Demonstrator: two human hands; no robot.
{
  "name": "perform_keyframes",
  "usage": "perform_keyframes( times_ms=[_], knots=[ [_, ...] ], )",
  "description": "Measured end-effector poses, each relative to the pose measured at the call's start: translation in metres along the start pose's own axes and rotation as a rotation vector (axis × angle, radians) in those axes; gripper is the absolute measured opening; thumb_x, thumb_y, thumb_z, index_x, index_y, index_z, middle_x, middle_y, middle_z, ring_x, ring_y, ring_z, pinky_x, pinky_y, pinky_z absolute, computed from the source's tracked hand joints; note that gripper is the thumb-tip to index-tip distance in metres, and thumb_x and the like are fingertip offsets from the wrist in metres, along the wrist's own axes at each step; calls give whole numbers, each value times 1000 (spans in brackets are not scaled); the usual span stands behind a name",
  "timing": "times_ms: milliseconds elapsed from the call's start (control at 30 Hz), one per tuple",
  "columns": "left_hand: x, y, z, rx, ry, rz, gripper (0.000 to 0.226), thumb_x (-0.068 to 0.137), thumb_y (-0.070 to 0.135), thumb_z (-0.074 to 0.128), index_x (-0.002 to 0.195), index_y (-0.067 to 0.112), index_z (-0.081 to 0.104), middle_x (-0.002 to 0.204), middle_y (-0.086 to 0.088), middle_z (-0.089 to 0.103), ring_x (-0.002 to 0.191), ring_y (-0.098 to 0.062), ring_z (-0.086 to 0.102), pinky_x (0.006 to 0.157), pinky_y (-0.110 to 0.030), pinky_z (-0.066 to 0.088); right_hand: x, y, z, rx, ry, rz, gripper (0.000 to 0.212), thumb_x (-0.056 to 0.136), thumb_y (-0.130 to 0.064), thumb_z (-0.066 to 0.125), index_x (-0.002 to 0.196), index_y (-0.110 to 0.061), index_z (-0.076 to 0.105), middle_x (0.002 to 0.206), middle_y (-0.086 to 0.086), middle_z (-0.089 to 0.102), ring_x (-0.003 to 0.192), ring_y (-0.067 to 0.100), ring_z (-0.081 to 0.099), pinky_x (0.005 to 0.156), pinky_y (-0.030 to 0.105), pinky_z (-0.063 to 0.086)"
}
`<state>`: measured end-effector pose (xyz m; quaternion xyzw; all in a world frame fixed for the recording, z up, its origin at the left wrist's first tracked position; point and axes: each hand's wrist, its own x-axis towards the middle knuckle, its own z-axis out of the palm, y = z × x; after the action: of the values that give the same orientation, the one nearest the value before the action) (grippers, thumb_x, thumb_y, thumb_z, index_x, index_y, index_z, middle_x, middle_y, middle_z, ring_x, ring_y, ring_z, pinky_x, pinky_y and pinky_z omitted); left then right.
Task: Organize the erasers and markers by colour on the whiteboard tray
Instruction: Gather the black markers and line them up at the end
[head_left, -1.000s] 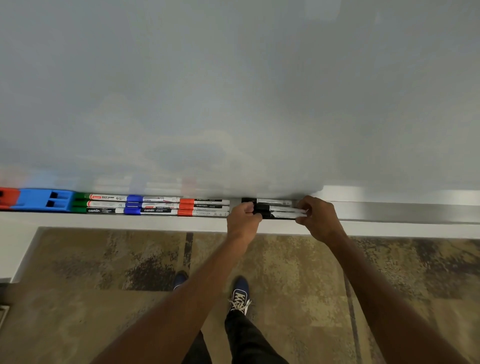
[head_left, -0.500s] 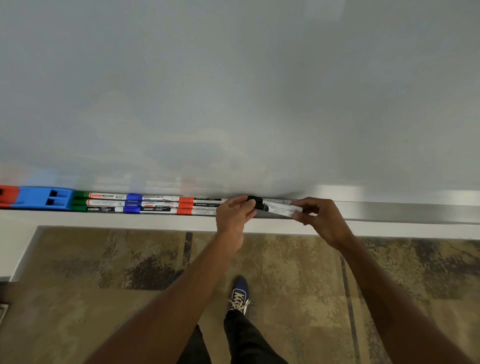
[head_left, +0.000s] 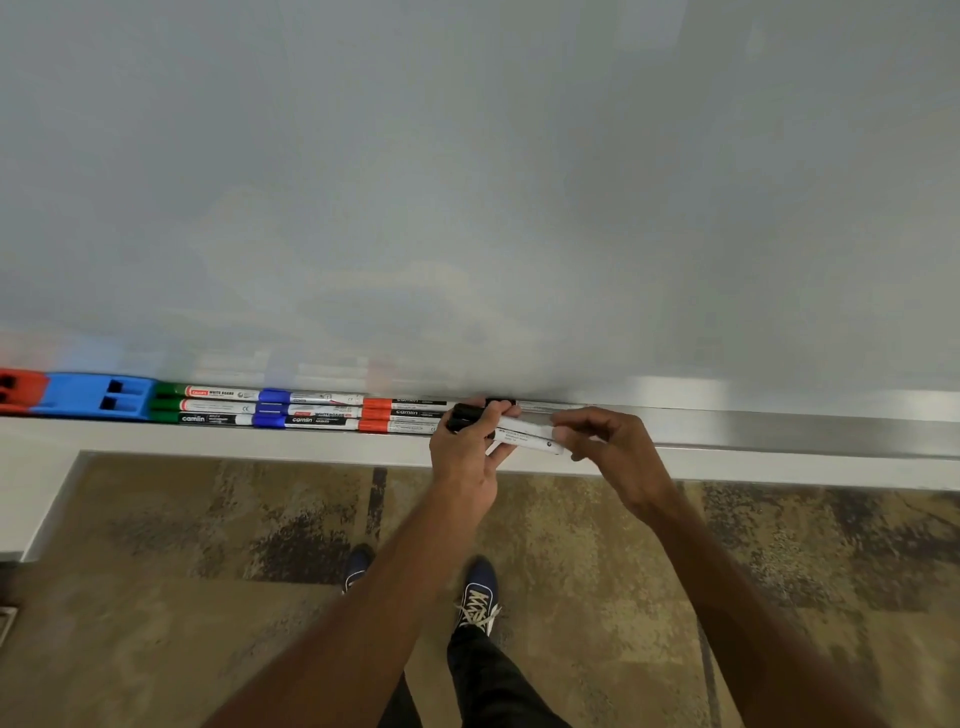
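- Black-capped markers (head_left: 522, 436), two by the look of it, being held as a bundle just in front of the whiteboard tray (head_left: 779, 426), slightly tilted, caps pointing left toward the sorted row.
- Left hand (head_left: 467, 457) closing its grip around the capped ends; right hand (head_left: 608, 441) pinching the white barrels at the other end; both grips clamped on the bundle.
- Judging the step in hand: laying this black group into the tray just right of the red-capped markers (head_left: 402, 414), beside a third black-capped marker (head_left: 501, 402) already lying at the back of the tray.
- Doing it well: levelling the bundle parallel with the tray first, keeping caps to the left like the rest, lowering both ends together, then sliding left until nearly touching the red group without nudging it.
- Releasing one hand at a time, steadying against rolling off the front lip.
- Sitting further left, in order: blue-capped markers (head_left: 306, 409), green-capped markers (head_left: 205, 405), a blue eraser (head_left: 93, 395), and a red eraser (head_left: 18, 389) at the frame's edge, partly cut off.
- Reading "camlin" on several barrels, "WHITE BOARD" on the rear green one, "WHITEBOARD" on a blue one; smaller print, including that on the held barrels, being too fine to make out.
- Stretching bare to the right: the tray's metal channel.
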<state>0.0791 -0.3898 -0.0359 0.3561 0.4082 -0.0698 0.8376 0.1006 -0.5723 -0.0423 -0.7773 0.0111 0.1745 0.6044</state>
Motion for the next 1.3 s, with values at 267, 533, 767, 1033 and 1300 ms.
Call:
perform_keyframes(
  times_ms=[267, 533, 767, 1033, 1300],
  knots=[
    [-7, 9, -15, 56, 53, 94, 44, 85, -10, 68, 121, 12, 55, 105, -29, 71, 88, -34, 73, 73, -42, 63, 19, 21, 7, -1117, 188, -449, 30, 75, 7, 69, 101, -8, 73, 99, 9, 74, 92, 33, 66, 73, 38, 54],
    [-9, 10, -25, 141, 27, 116, 36, 90, -4, 65, 123, 10, 59, 107, -26, 73, 94, -35, 74, 77, -45, 62, 26, 20, 15, -1140, 128, -376, 20, 78, 0, 69, 97, -9, 72, 98, 7, 69, 96, 30, 62, 73, 38, 51],
    [-5, 8, -26, 96, 30, 64, 41, 87, -5, 69, 121, 18, 62, 99, -17, 77, 102, -32, 73, 89, -54, 58, 12, 4, 23, 34, 124, 90, 12, 89, -8, 69, 101, -7, 73, 94, 13, 68, 88, 32, 69, 74, 40, 62],
    [-2, 4, -15, 29, 113, 36, 55, 85, -11, 68, 126, 24, 64, 121, -15, 68, 105, -31, 71, 77, -47, 61, -2, 4, 36, 526, 104, 358, 15, 95, -6, 60, 106, 1, 67, 96, 18, 70, 93, 34, 69, 82, 52, 55],
    [-1, 6, -7, 31, 102, 56, 38, 85, -9, 68, 104, 24, 70, 121, -17, 67, 112, -35, 65, 79, -48, 60, -6, -1, 38, 531, 50, 321, 11, 93, -4, 63, 101, 1, 69, 91, 15, 70, 80, 29, 72, 76, 45, 62]
  ],
)
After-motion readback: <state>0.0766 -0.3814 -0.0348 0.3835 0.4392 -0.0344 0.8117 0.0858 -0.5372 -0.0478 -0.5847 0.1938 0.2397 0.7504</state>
